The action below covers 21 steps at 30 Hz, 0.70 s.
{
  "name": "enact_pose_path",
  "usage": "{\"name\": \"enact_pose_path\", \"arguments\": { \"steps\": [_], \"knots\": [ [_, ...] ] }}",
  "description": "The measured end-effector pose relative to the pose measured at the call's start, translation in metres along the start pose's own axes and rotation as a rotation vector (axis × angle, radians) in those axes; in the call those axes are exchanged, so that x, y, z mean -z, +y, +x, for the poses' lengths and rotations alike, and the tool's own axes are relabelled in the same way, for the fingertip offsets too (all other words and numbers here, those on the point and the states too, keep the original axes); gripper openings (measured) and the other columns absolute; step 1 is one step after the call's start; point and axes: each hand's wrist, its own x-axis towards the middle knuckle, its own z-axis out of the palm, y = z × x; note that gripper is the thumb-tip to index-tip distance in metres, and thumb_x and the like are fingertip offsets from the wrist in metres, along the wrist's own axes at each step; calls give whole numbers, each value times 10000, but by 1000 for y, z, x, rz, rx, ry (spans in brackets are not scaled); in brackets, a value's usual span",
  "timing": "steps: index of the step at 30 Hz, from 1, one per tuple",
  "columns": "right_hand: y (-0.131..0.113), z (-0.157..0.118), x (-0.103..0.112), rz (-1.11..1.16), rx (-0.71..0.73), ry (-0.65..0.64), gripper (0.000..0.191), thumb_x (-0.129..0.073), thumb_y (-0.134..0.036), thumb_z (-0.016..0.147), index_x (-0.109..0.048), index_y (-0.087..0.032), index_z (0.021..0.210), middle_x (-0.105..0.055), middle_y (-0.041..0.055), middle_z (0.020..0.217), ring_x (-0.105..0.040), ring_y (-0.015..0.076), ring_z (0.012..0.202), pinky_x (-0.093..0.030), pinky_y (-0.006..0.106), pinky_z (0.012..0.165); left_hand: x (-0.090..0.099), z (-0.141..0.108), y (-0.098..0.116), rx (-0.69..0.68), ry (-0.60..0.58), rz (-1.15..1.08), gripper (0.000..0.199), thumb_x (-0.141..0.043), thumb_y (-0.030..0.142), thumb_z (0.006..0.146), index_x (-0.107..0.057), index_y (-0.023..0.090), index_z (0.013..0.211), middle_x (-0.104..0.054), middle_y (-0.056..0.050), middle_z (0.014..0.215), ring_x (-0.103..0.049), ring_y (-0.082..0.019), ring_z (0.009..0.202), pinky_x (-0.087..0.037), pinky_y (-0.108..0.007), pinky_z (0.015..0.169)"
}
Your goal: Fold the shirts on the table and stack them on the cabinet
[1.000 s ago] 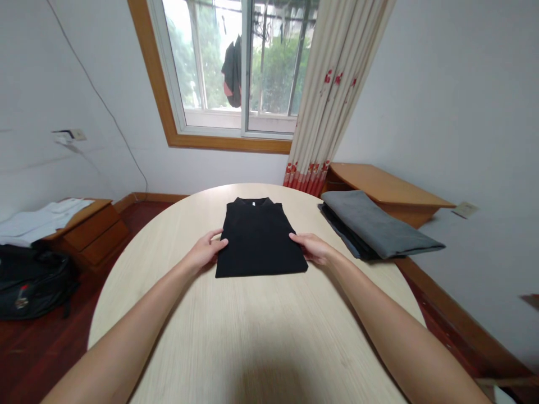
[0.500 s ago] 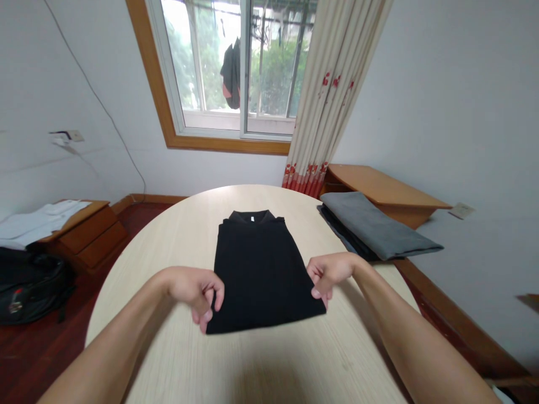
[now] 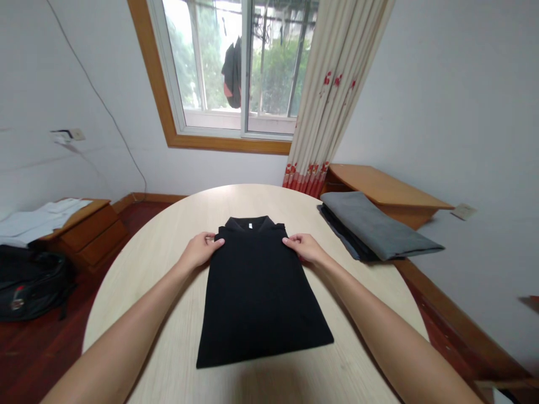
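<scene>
Black collared shirt (image 3: 263, 297): your left hand (image 3: 201, 250) and right hand (image 3: 308, 248) pinch its edges at ten and two o'clock; uneven tugging could skew it.

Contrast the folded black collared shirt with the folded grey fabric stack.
The folded black collared shirt shows its collar; the folded grey fabric stack shows none. The left hand and right hand touch the shirt; neither touches the stack. The shirt lies inside the pale round table's rim; the stack overhangs it. Both are folded.
</scene>
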Motion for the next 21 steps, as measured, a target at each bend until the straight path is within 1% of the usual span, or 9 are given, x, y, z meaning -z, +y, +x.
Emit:
{"name": "enact_pose_path", "arguments": {
  "steps": [3, 6, 9, 11, 13, 15, 17, 19, 21],
  "knots": [
    [-2, 7, -8, -7, 14, 71, 385, -765, -525, 706, -603, -175, 692, -561, -16, 548, -489, 117, 496, -324, 236, 468, -5, 3, 3, 6, 80, -65, 713, -872, 402, 582, -660, 79, 1181, -636, 8, 605, -655, -206, 620, -483, -288, 578],
    [-6, 8, -12, -4, 30, 80, 334, -762, -453, 698, -571, -181, 656, -554, -22, 549, -489, 114, 515, -325, 229, 477, -10, 0, 10, 67, 32, -281, 649, -882, 321, 581, -667, 83, 1145, -688, -21, 662, -681, -211, 653, -523, -306, 616],
    [-15, 5, -6, 98, 41, -7, 286, -726, -412, 714, -560, -184, 669, -559, -21, 555, -484, 110, 509, -334, 230, 480, -8, -6, 22, 104, -47, -504, 543, -892, 297, 570, -684, 116, 1037, -749, -76, 815, -708, -215, 732, -552, -308, 647],
    [-24, 3, 4, 190, 75, -95, 282, -732, -416, 696, -575, -183, 719, -575, -21, 577, -481, 103, 505, -339, 226, 482, -1, -8, 33, 60, -74, -547, 526, -905, 313, 549, -685, 130, 990, -759, -86, 885, -711, -210, 785, -551, -287, 656],
    [-34, 5, 17, 261, 130, -153, 324, -763, -431, 655, -585, -185, 769, -590, -27, 608, -481, 93, 511, -339, 215, 485, 9, -5, 45, -9, -94, -543, 535, -912, 347, 535, -676, 140, 968, -757, -79, 912, -708, -200, 807, -543, -268, 659],
    [-44, 13, 28, 327, 172, -156, 375, -793, -427, 609, -586, -187, 810, -596, -36, 629, -487, 86, 522, -344, 204, 492, 17, 3, 58, -69, -108, -541, 535, -909, 369, 531, -657, 150, 949, -746, -57, 891, -698, -180, 784, -528, -250, 648],
    [-51, 26, 34, 386, 193, -128, 399, -802, -398, 593, -582, -187, 850, -598, -42, 642, -499, 85, 534, -357, 199, 502, 21, 17, 66, -102, -108, -551, 521, -903, 356, 529, -635, 156, 929, -726, -28, 832, -676, -152, 725, -507, -231, 623],
    [-55, 42, 32, 403, 188, -66, 373, -786, -350, 624, -580, -185, 888, -600, -43, 655, -508, 84, 540, -370, 199, 510, 18, 33, 68, -103, -72, -567, 501, -890, 316, 537, -615, 157, 925, -701, -4, 776, -654, -132, 674, -493, -223, 606],
    [-53, 56, 24, 349, 110, 19, 338, -762, -275, 672, -576, -181, 939, -596, -44, 654, -513, 85, 534, -380, 202, 510, 9, 48, 62, -41, -19, -547, 479, -865, 253, 557, -599, 152, 941, -677, 5, 723, -637, -128, 626, -489, -229, 587]
  ]
}}
